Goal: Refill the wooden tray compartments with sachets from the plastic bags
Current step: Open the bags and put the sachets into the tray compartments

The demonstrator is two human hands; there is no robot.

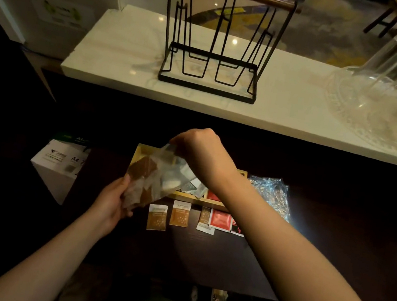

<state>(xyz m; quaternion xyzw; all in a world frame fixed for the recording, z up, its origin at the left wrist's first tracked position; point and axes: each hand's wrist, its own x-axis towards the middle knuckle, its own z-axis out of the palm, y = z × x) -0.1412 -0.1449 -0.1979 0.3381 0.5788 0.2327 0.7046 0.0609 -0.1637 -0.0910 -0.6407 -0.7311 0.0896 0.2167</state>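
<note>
A clear plastic bag (158, 178) with brown sachets inside hangs tilted over the wooden tray (141, 150). My left hand (111, 201) grips the bag's lower end. My right hand (199, 148) pinches its upper edge, fingers closed on the plastic. The tray lies on the dark table, mostly hidden by the bag and my right arm; a red sachet (213, 196) shows in one compartment. In front of the tray lie two orange-brown sachets (157, 217), a third brown sachet (205, 216) and red sachets (221, 220).
A second crumpled plastic bag (272, 194) lies right of the tray. A white A4 paper box (61, 161) stands at the left. Behind, a white counter (118, 58) carries a black wire rack (214, 48) and glassware on a clear tray (389, 103).
</note>
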